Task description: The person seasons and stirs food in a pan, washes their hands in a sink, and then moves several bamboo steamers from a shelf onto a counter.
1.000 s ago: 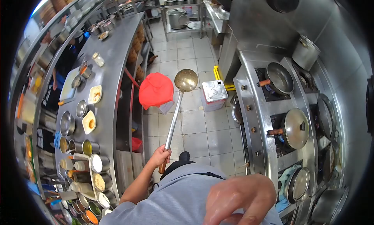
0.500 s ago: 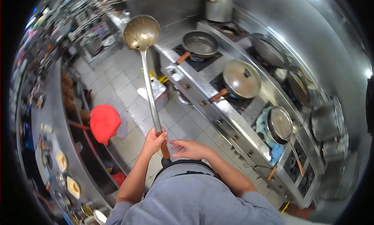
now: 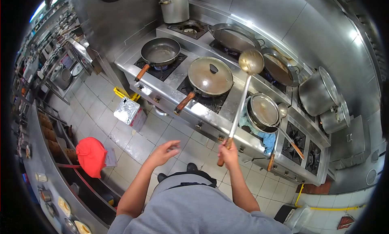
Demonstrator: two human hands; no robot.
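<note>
Ladle extends from the right hand toward the stove; its bowl appears over the stove, clearance not determinable. Right fingers are wrapped around the wooden grip, in front of the stove. Left hand is also in front of the stove, fingers released and loosely bent. Lidded pan and frying pan sit on the stove's front burners, handles directed toward its front edge.
</note>
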